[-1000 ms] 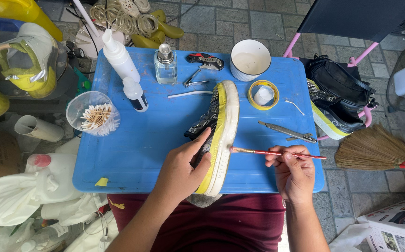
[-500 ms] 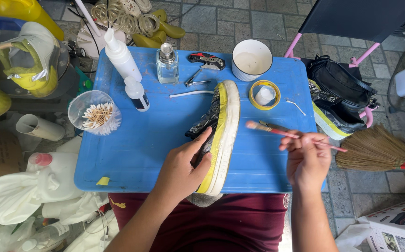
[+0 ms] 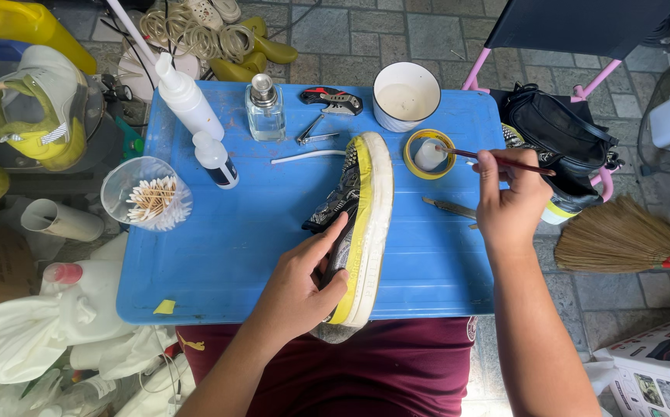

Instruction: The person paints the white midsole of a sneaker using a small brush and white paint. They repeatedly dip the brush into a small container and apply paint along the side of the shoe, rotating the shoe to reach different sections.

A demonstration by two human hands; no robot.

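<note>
1. Your left hand (image 3: pixel 304 282) still presses on the sneaker (image 3: pixel 354 224), fingers spread over its dark patterned upper, thumb near the yellow sole stripe; the shoe lies on its side on the blue table (image 3: pixel 219 247) and has not shifted since half a second ago.
2. Your right hand (image 3: pixel 509 205) has travelled up and away from the shoe, pinching the thin paintbrush (image 3: pixel 497 160) between thumb and fingertips.
3. The brush tip, which pointed at the sole a second ago, now sits in the small yellow-rimmed jar (image 3: pixel 429 154), just left of that hand.
4. The white cup (image 3: pixel 405 94) stands just above the jar.
5. A metal tool (image 3: pixel 449 207) lies between your right hand and the sneaker.
6. The cup of cotton swabs (image 3: pixel 147 193) sits well left of your left hand.
</note>
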